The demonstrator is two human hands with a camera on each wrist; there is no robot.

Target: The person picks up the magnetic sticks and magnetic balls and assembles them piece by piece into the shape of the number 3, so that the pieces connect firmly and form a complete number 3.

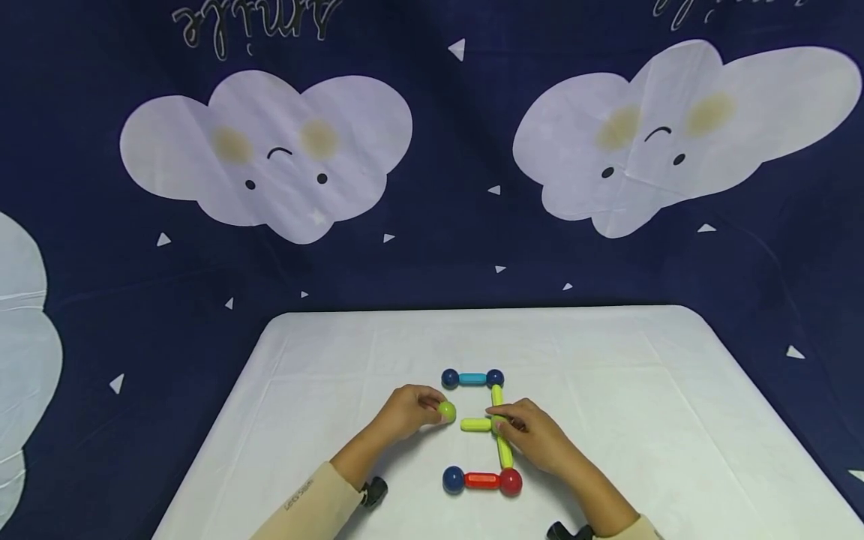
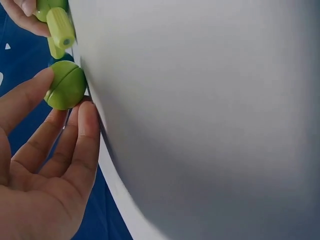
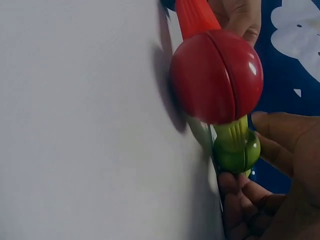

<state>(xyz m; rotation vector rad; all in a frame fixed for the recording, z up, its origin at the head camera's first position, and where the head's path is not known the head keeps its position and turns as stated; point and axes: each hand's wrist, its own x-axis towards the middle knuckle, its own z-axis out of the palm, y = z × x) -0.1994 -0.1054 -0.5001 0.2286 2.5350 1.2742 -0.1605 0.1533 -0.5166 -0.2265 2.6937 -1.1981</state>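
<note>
My left hand (image 1: 409,411) pinches a loose green ball (image 2: 65,85) between thumb and fingertips, just off the free end of a short yellow-green rod (image 1: 475,425). That rod joins a second green ball (image 3: 237,154), which the thumb and fingers of my right hand (image 1: 536,435) hold. Two more yellow-green rods run from this joint, the far one (image 1: 497,395) to a dark blue ball (image 1: 495,377), the near one (image 1: 505,453) to a red ball (image 3: 217,77). A blue rod (image 1: 472,379) and a red rod (image 1: 482,481) reach leftward from those corners, each ending in a dark blue ball.
Everything lies on a white table (image 1: 351,345) with rounded far corners. Behind it hangs a dark blue cloth (image 1: 445,165) printed with white clouds and small triangles. A black device (image 1: 374,491) sits at the left wrist, another (image 1: 569,532) at the right.
</note>
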